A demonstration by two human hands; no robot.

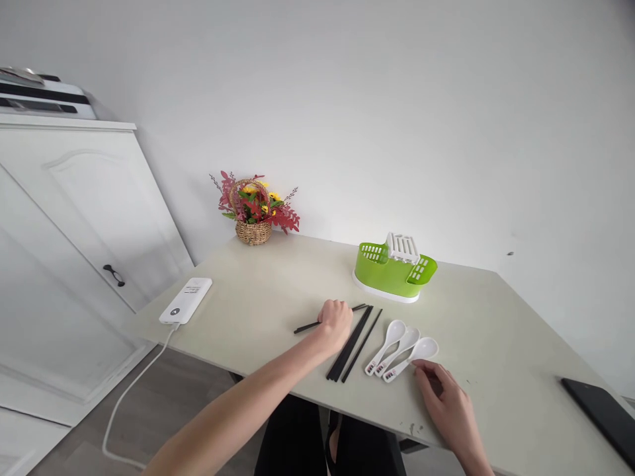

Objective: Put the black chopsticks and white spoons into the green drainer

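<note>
My left hand is curled over a black chopstick that lies crosswise on the table, fingers closed around it. Beside it lie several more black chopsticks in a slanted bundle. Three white spoons lie side by side to the right of them. My right hand rests flat on the table just below the spoons, fingers loosely spread, its fingertips near the handle of the rightmost spoon. A green cutlery holder with a white insert stands behind on a white base.
A beige table stands against a white wall. A wicker basket of flowers sits at the back left. A white power bank with a cable lies at the left edge. A dark tablet lies at the right. A white cabinet stands left.
</note>
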